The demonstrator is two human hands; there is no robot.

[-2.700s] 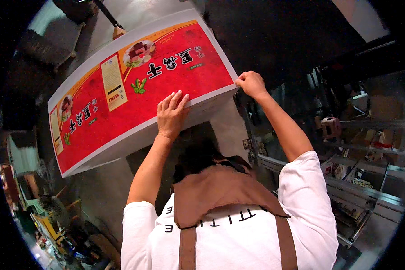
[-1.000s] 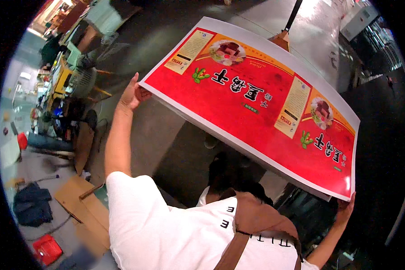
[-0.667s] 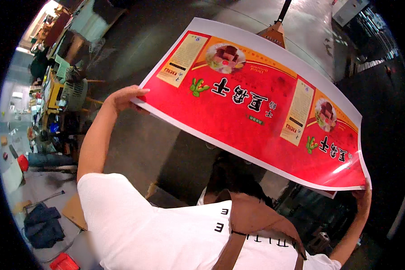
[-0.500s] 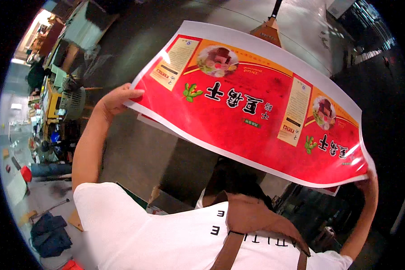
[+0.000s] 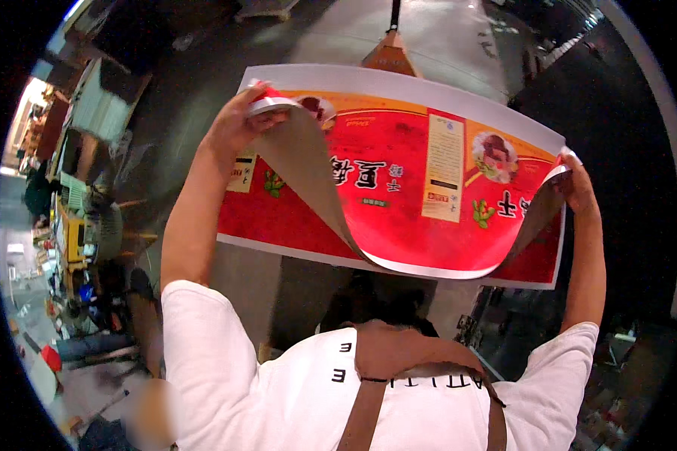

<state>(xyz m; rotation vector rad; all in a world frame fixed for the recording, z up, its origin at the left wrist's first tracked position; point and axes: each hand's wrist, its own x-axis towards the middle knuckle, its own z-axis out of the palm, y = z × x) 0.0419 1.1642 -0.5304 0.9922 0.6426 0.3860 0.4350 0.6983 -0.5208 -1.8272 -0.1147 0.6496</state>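
Both hands, left [image 5: 237,128] and right [image 5: 577,180], gripped the sheet [image 5: 399,203] corners; its top sheet, flat before, had sagged, grey back showing.

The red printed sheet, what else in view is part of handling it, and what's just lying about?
In hand:
- red printed sheet, top one sagging as it is lifted off a matching sheet beneath
- left hand gripping its left corner
- right hand gripping its right corner

Lying about:
- orange pallet jack beyond the sheets
- cluttered shelves at left
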